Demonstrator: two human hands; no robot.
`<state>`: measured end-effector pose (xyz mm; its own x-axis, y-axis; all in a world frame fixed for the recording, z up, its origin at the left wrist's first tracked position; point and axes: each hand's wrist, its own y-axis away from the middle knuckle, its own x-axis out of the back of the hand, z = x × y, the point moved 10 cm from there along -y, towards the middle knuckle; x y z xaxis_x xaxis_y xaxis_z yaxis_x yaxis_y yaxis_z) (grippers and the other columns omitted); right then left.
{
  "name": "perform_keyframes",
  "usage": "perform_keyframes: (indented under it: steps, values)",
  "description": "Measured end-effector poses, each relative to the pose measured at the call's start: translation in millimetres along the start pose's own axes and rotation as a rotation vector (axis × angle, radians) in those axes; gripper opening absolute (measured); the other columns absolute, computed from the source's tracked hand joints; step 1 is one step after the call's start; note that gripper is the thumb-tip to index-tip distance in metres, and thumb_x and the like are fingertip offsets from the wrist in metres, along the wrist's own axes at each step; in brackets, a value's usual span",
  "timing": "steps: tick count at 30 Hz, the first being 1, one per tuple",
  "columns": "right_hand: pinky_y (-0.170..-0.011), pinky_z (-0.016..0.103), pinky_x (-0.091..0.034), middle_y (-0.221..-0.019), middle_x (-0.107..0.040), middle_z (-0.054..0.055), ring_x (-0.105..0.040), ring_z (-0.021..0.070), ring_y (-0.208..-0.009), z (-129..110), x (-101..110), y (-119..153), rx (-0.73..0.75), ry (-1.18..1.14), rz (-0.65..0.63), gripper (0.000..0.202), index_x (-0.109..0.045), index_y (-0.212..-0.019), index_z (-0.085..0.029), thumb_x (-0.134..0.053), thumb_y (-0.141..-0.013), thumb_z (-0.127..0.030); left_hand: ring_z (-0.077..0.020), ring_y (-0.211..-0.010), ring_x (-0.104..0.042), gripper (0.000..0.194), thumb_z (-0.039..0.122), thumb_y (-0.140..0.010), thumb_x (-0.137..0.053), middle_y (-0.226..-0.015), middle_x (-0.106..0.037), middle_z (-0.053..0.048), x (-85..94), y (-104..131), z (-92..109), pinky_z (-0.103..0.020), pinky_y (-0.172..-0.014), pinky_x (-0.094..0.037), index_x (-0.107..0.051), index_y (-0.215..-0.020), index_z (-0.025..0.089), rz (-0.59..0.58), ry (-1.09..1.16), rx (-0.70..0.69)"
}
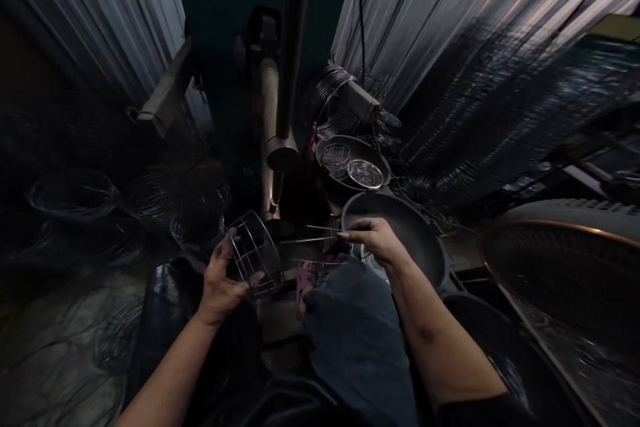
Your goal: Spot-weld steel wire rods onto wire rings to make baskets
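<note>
The left hand (219,283) holds the wire cage (251,254) on its side between thumb and fingers, near the machine's metal tip (273,208) — a slack grip could let its round frame roll askew. Further right, thin rods (310,239) point toward the cage, pinched at one end by the right hand (376,240) above a pan (425,240) — with their far ends unsupported, a loose pinch might let them swing or drop.

- One left hand (223,281)
- One right hand (376,240)
- One wire cage (247,255)
- Three thin rods (306,239)
- At least two dark bowls (423,240)
- One copper-rimmed basin (560,222)
- One purple sandal (305,273)
</note>
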<state>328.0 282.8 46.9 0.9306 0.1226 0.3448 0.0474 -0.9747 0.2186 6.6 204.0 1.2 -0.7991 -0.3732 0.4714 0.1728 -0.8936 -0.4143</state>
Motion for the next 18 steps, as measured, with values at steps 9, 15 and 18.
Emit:
perform_keyframes:
  steps: [9, 15, 18]
  values:
    - [-0.052, 0.026, -0.036, -0.053, -0.055, -0.001, -0.048, 0.0129, -0.055, -36, -16, -43, 0.03, 0.065, -0.008, 0.035, -0.067, -0.058, -0.015, -0.082, -0.047, -0.045, -0.0305, -0.121, -0.054, 0.087, 0.045, -0.069, -0.074, -0.137, -0.05, -0.01, -5.3, -36, 24, -0.049, -0.101, -0.047, -0.036, -0.144, 0.026, -0.052, -0.039, -0.101]
    - [-0.052, 0.026, -0.036, -0.054, -0.055, -0.001, -0.047, 0.0121, -0.054, -47, -24, -51, 0.031, -0.031, -0.041, 0.036, -0.065, -0.058, -0.014, -0.082, -0.046, -0.043, -0.0283, -0.123, -0.052, 0.087, 0.044, -0.07, -0.075, -0.138, -0.049, -0.009, -5.3, -45, 25, -0.046, -0.105, -0.044, -0.035, -0.145, 0.025, -0.056, -0.069, -0.184]
    - [-0.052, 0.025, -0.035, -0.054, -0.053, -0.002, -0.046, 0.0115, -0.055, -47, -26, -57, 0.039, 0.007, -0.049, 0.036, -0.066, -0.059, -0.014, -0.082, -0.045, -0.042, -0.0287, -0.125, -0.05, 0.089, 0.045, -0.069, -0.076, -0.137, -0.051, -0.01, -5.1, -48, 25, -0.046, -0.105, -0.043, -0.035, -0.145, 0.024, -0.061, -0.072, -0.213]
